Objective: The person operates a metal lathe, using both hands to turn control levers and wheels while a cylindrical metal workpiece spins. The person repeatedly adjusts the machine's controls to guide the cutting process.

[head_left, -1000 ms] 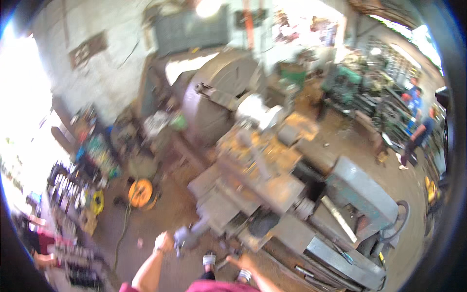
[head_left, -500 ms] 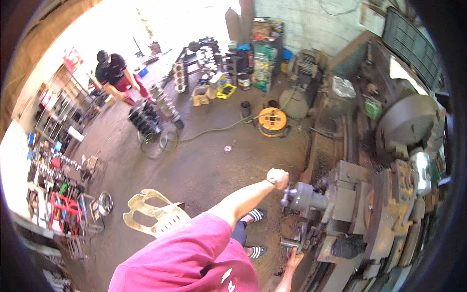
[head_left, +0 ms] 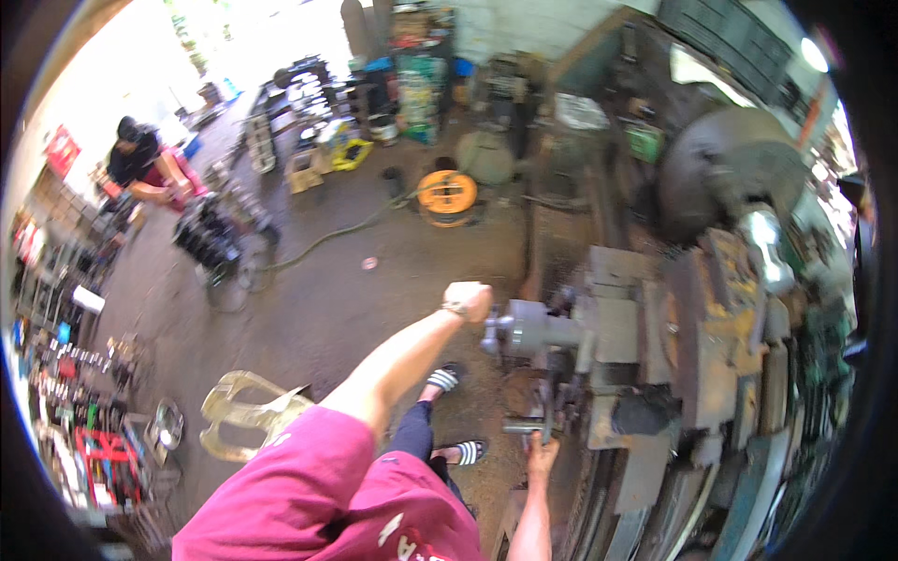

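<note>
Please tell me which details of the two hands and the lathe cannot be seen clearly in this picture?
- Left hand, head view: fist on the cross-slide handwheel; the fingers hide the grip.
- Right hand: it reaches a lower handle; too small and blurred to tell whether it closes on it.
- Lathe chuck: motion blur; jaws unreadable.
- Lathe bed: bent and cut off by the dark fisheye rim.

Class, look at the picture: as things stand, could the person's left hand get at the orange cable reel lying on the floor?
Probably not: the left hand is at the lathe's handwheel, while the orange cable reel lies well beyond it across bare floor, past the stretched arm.
</note>
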`<state>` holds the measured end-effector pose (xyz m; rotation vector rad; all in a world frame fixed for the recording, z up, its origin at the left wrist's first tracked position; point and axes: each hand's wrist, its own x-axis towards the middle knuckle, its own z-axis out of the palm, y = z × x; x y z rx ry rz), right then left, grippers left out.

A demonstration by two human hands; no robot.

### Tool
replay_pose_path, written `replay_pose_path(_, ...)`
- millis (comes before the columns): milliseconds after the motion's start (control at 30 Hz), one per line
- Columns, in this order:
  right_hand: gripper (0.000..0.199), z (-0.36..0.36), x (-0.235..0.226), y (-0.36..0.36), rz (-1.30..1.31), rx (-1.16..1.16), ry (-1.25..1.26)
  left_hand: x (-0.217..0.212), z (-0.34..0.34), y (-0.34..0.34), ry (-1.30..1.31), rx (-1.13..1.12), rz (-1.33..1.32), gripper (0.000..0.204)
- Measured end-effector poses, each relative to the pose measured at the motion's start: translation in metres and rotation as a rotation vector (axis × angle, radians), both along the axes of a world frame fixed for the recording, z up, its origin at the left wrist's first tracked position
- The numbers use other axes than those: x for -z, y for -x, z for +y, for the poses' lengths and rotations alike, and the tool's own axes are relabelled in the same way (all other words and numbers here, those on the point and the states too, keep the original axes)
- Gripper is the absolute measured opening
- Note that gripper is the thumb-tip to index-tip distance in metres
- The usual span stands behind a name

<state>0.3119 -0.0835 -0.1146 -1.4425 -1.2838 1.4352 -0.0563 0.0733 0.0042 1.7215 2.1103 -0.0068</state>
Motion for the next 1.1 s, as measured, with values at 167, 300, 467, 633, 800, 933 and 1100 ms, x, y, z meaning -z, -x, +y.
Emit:
replay_pose_path(167,0.057,0.008,-0.005,-0.004,-0.278,-0.038,0.173,-0.005,0.002,-0.004,0.043,0.02,0.056,0.022)
replay_pose_path(300,0.061,0.012,-0.019,0.003,-0.29,-0.051,0.118,-0.004,0.005,-0.006,0.079,0.031,0.106,0.024)
replay_pose_path(467,0.052,0.015,-0.034,0.008,-0.307,-0.039,0.178,0.0,0.008,-0.004,0.024,0.038,0.117,0.021)
replay_pose_path(633,0.064,0.018,-0.04,0.01,-0.372,-0.059,0.251,0.003,0.01,-0.004,0.102,0.03,0.148,0.021)
replay_pose_path(800,0.081,0.02,-0.047,0.011,-0.402,-0.072,0.26,0.007,0.012,-0.004,0.09,0.065,0.195,0.021)
replay_pose_path(933,0.069,0.023,-0.052,0.01,-0.437,-0.094,0.27,0.009,0.015,-0.004,0.111,0.076,0.177,0.023)
replay_pose_path(1100,0.068,0.022,-0.058,0.01,-0.311,-0.069,0.194,0.004,0.016,-0.006,0.102,0.084,0.206,0.02)
